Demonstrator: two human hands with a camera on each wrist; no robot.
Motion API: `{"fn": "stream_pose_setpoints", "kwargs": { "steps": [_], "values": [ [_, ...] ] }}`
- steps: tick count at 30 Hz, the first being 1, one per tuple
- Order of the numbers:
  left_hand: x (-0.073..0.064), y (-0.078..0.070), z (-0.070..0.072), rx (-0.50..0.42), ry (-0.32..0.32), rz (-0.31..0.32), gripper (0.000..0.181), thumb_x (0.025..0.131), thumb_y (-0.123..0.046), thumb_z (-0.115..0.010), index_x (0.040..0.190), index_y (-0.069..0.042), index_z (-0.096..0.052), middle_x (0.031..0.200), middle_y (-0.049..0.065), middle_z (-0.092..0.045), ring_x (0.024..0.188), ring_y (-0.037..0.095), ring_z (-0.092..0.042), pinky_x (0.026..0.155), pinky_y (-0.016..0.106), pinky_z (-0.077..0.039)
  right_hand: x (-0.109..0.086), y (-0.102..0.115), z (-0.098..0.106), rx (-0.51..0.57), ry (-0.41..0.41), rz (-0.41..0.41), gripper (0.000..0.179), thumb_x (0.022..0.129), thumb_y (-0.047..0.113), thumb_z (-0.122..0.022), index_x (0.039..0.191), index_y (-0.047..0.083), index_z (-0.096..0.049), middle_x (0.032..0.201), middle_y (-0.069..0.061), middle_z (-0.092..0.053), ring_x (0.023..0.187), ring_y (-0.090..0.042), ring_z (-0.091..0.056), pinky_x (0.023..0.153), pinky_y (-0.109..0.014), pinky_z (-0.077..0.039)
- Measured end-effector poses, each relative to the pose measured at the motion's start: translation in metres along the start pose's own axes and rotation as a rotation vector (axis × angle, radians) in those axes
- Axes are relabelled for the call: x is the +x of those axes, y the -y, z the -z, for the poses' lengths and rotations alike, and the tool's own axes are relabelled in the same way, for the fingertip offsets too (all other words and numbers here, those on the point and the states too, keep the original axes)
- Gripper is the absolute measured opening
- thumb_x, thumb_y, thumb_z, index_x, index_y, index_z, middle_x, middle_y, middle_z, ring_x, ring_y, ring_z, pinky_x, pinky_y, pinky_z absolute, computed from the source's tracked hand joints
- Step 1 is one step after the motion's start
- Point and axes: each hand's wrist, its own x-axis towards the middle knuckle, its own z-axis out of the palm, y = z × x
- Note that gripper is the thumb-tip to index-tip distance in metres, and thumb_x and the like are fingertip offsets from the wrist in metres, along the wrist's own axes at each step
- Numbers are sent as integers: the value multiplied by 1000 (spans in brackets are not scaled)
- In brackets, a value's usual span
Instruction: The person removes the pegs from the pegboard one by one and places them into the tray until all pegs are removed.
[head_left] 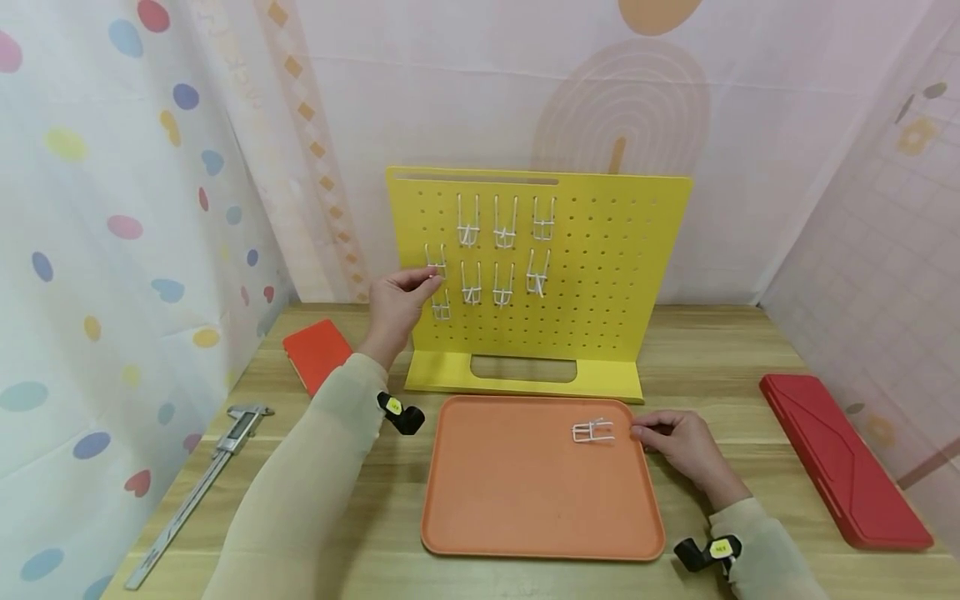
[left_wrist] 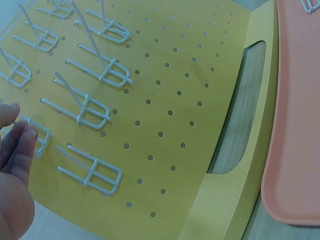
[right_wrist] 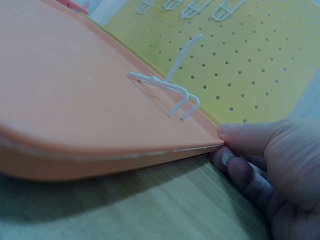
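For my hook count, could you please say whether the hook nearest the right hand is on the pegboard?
Off: the white hook lies on the orange tray, in front of the yellow pegboard.

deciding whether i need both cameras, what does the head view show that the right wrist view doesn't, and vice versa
Only head: the caliper and the red case.
Only right wrist: the lower fingers of the right hand, below the edge of the orange tray.
Both: that hand, the tray, the white hook on it, and the yellow pegboard.

Left grip (left_wrist: pixel 15 185) at a white hook (left_wrist: pixel 47 135) against yellow pegboard (left_wrist: pixel 162 99), pinkish tray (left_wrist: pixel 300 125) alongside.
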Motion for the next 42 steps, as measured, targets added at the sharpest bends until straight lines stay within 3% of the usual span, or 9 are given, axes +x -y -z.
{"fn": "stream_pose_setpoints", "kwargs": {
  "steps": [6,14,22,30,37,42],
  "values": [
    [1,0,0,-8,1,0,29,82,-11,-77,107,4,-72,101,6,-72,92,13,-66,76,20,-53,0,1,1,-1,0,1,19,85,19,-75,95,3,-75,90,-8,-72,77,-7,-63,65,-24,-53],
    [0,-1,0,15,4,-45,26,84,-8,-75,105,6,-71,107,15,-70,92,12,-67,75,19,-54,0,1,1,17,-6,17,18,85,17,-75,95,2,-75,91,-10,-72,75,-5,-62,63,-23,-53],
    [-5,-5,2,41,6,-56,27,83,-12,-76,106,3,-72,106,12,-71,93,13,-67,76,20,-54,0,2,1,-14,-13,15,17,85,18,-75,93,3,-76,91,-8,-72,77,-6,-63,65,-23,-52],
    [-21,-13,8,-13,-19,-57,29,82,-12,-77,106,4,-72,105,11,-71,92,13,-67,79,21,-54,-2,3,0,17,3,4,22,85,21,-75,96,2,-75,93,-9,-72,79,-7,-63,66,-23,-52],
    [-45,-19,4,-44,-20,-135,30,81,-11,-78,105,6,-71,101,9,-73,89,13,-68,77,21,-54,-2,1,1,12,0,16,21,85,20,-75,95,2,-75,92,-10,-72,77,-6,-63,64,-23,-53],
    [-64,-22,-5,-32,-59,-201,25,80,-8,-79,100,5,-73,97,10,-73,86,14,-70,74,23,-55,-1,2,1,12,-1,28,20,86,20,-74,95,2,-75,92,-10,-72,76,-6,-62,64,-23,-53]
  ]
}}
